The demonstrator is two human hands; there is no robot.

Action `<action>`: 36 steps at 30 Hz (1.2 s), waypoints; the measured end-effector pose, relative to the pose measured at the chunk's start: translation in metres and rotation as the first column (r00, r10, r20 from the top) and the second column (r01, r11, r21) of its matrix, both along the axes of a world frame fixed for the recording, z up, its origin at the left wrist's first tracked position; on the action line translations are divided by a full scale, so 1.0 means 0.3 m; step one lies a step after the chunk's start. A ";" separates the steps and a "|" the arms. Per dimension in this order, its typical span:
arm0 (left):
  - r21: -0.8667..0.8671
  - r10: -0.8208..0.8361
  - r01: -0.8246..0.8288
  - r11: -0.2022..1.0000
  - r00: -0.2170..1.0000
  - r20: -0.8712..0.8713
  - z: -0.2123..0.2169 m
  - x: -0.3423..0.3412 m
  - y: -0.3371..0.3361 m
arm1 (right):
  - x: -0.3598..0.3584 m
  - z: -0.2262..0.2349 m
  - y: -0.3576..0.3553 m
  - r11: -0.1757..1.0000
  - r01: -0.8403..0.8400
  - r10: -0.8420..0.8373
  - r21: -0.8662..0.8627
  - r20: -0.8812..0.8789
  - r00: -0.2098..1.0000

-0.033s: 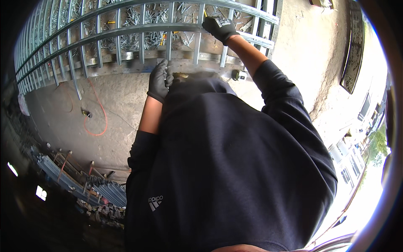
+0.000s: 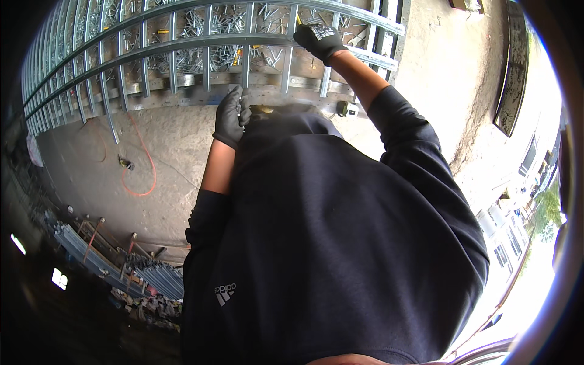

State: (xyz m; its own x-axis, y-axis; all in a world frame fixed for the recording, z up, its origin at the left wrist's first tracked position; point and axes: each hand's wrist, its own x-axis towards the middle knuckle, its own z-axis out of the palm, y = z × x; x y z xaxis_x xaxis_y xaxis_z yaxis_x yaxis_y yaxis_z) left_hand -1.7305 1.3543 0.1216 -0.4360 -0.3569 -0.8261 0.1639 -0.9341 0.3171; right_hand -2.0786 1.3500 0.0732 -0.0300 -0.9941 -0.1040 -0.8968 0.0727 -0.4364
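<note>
My right hand (image 2: 319, 41), in a dark glove with pale print on its back, is closed at the lower long rail of a galvanized metal frame (image 2: 267, 40). A thin yellow piece (image 2: 298, 20) shows just beyond its fingers; I cannot tell whether the hand holds it. My left hand (image 2: 230, 118), also gloved, is curled at the near edge of the bench (image 2: 207, 95), below the frame's bar ends. Small shiny bits show between its fingers, too small to name. Loose screws or bolts (image 2: 228, 24) lie scattered beneath the frame's bars.
A tape measure (image 2: 348, 109) sits by the bench edge, right of my body. An orange hose (image 2: 152, 173) loops over the floor at left. Bundled metal bars (image 2: 91, 255) lie at lower left. A long dark metal beam (image 2: 511, 73) rests on the ground at far right.
</note>
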 end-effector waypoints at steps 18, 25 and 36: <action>-0.093 -0.178 0.168 0.981 0.977 -0.113 0.100 0.264 -0.249 | 0.189 0.126 -0.037 0.932 0.052 0.036 0.358 -0.235 0.971; -0.171 -0.238 0.217 0.961 0.964 -0.116 0.175 0.410 -0.473 | 0.269 0.094 -0.095 0.817 0.241 -0.039 0.524 -0.367 0.929; -0.260 -0.352 0.300 0.918 0.918 -0.183 0.251 0.386 -0.567 | 0.674 0.275 -0.269 0.991 -0.096 -0.005 0.098 0.728 0.686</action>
